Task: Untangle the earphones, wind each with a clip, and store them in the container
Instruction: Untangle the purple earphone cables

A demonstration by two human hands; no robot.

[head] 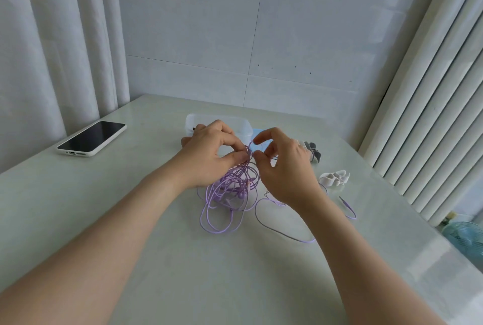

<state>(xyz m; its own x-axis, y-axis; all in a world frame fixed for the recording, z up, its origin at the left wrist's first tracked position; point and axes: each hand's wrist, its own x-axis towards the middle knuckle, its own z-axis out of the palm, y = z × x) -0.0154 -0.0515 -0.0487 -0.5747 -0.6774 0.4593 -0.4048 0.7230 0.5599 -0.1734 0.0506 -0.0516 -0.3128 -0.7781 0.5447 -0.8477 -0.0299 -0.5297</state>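
A tangle of purple earphone cables [227, 199] lies on the table's middle, lifted at its top. My left hand [209, 152] pinches the raised bunch of cable between thumb and fingers. My right hand [285, 165] pinches a loop of the same cable just to the right, the two hands almost touching. One cable runs right under my right wrist to a jack plug [344, 202]. A clear plastic container [243, 126] stands behind my hands, partly hidden. A white clip [335, 177] and a grey clip [313, 152] lie to the right.
A phone [91, 138] in a white case lies face up at the table's left. A blue lid [261, 132] shows beside the container. Curtains hang at left, a white radiator at right, with a fan [467, 238] below the table's right edge.
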